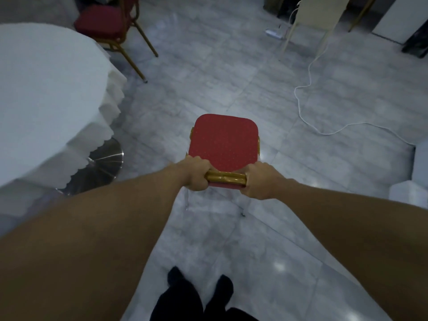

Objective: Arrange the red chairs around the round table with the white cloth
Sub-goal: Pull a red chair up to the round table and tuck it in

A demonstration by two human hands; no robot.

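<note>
Two hands grip one red chair (223, 142) by the gold top rail of its back: the left hand (195, 173) and the right hand (259, 180) are each closed around an end. It stands on open floor, well apart from the round table (46, 89) at the left. Best to lift evenly, turn left and set it facing the cloth edge, clear of the white cable (301, 105). Its seat is red, finely dotted, on a gold frame.

A single head-worn wide-angle camera looks steeply forward and down over the person's outstretched forearms, close to them, onto the grey marble-tiled floor (231, 72); the round white-clothed table (46, 89) fills the frame's left edge, the wearer's dark-clad feet the bottom.
</note>
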